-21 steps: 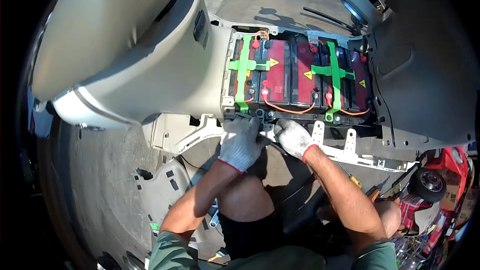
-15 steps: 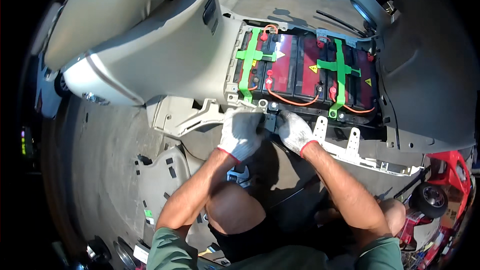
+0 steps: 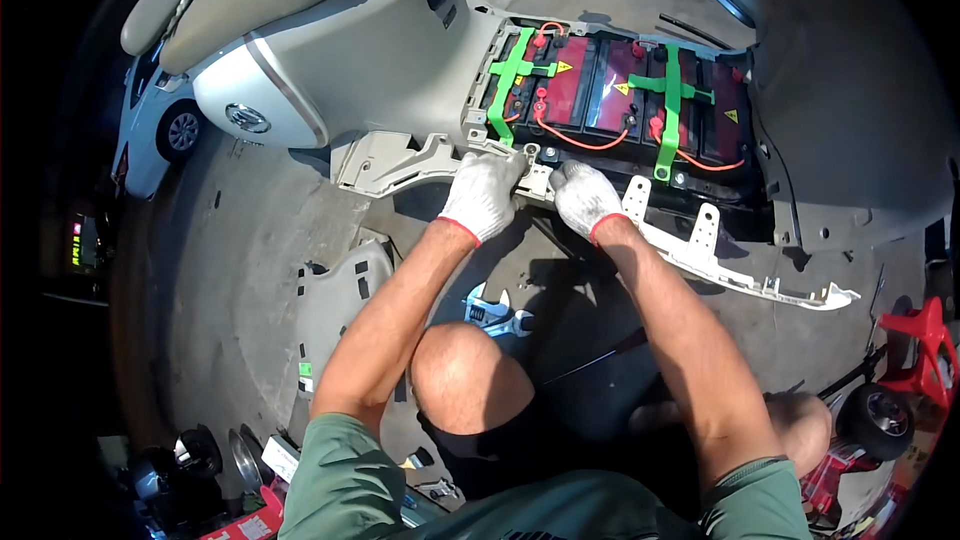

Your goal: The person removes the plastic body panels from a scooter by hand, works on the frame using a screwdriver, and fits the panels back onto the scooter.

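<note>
A long beige plastic side trim runs along the near edge of the scooter's battery bay. My left hand, in a white knit glove with a red cuff, is closed round the trim. Close by on the right, my right hand, gloved alike, has its fingers curled at the trim's middle stretch; its fingertips are partly hidden. A short beige section of the trim shows between the hands, below a bolt. Just beyond lie several dark red and black batteries, held down by green brackets and joined by orange cables.
Adjustable wrenches and a screwdriver lie on the floor below my hands. A loose beige panel rests at lower left. The scooter's seat body rises at left, its front shield at right. Red parts and a wheel stand lower right.
My view has shifted, so the scooter sits higher in the picture. Both hands stay at the bay's edge; beige trim now shows between them where a grey metal piece was visible.
</note>
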`<move>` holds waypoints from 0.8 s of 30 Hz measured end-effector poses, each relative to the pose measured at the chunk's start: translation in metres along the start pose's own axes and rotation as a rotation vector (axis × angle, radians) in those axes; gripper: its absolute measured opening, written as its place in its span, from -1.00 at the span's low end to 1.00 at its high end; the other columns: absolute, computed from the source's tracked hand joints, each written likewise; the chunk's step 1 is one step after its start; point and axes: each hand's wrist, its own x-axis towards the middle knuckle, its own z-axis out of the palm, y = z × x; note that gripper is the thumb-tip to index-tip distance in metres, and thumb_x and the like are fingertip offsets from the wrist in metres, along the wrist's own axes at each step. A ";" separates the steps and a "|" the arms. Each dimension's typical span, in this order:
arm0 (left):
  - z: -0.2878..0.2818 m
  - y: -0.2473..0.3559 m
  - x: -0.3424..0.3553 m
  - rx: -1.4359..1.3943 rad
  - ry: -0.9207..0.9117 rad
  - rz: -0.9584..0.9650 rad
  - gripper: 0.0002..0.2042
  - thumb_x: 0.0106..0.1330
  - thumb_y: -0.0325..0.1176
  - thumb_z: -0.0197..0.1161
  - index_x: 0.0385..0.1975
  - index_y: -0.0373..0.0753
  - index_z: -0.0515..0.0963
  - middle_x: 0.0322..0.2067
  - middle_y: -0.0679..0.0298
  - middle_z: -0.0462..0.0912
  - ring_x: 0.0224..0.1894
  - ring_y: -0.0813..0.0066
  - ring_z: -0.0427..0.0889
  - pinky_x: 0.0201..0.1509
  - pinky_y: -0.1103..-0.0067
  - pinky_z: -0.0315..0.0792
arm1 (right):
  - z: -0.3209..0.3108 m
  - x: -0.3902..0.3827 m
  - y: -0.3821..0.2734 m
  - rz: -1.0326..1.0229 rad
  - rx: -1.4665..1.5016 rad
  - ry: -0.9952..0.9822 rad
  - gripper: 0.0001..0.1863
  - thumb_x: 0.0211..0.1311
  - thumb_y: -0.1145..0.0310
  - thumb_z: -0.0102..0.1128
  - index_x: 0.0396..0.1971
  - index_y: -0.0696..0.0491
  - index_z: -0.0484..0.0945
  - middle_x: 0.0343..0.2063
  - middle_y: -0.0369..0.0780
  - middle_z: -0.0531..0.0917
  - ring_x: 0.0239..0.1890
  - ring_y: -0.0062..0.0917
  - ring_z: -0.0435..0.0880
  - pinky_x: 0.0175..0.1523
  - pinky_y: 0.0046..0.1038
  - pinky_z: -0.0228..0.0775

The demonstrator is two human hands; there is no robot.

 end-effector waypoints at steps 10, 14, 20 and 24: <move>0.005 -0.003 -0.006 -0.064 0.065 0.011 -0.57 -0.05 -0.30 0.45 -0.17 -0.30 0.53 -0.45 0.06 0.64 -0.26 0.03 0.63 -0.15 0.23 0.39 | -0.008 -0.002 -0.015 0.057 -0.011 0.055 -0.80 0.28 0.41 -0.04 -0.30 0.17 0.57 -0.31 0.02 0.59 -0.19 -0.10 0.64 -0.08 -0.19 0.52; 0.007 -0.002 -0.005 -0.050 0.102 0.022 -0.60 -0.04 -0.32 0.43 -0.19 -0.31 0.53 -0.47 0.04 0.62 -0.28 0.02 0.62 -0.17 0.23 0.39 | -0.008 -0.002 -0.008 0.153 0.164 0.028 -0.73 0.37 0.35 -0.12 -0.32 0.19 0.54 -0.28 0.08 0.57 -0.15 -0.04 0.60 -0.05 -0.13 0.46; 0.006 -0.003 -0.004 -0.027 0.098 0.007 -0.67 -0.01 -0.25 0.42 -0.31 -0.30 0.56 -0.49 0.01 0.63 -0.32 -0.02 0.64 -0.22 0.21 0.42 | -0.017 0.000 -0.020 0.231 0.058 -0.073 -0.74 0.26 0.41 -0.03 -0.21 0.13 0.63 -0.23 -0.05 0.63 -0.09 -0.26 0.65 0.02 -0.31 0.51; 0.006 -0.006 -0.006 -0.064 0.166 0.053 -0.71 -0.02 -0.26 0.42 -0.37 -0.30 0.56 -0.51 0.00 0.62 -0.34 -0.03 0.64 -0.21 0.21 0.43 | -0.028 -0.003 -0.028 0.193 0.018 -0.035 -0.74 0.29 0.38 -0.05 -0.24 0.15 0.61 -0.26 -0.03 0.62 -0.13 -0.20 0.66 -0.01 -0.24 0.51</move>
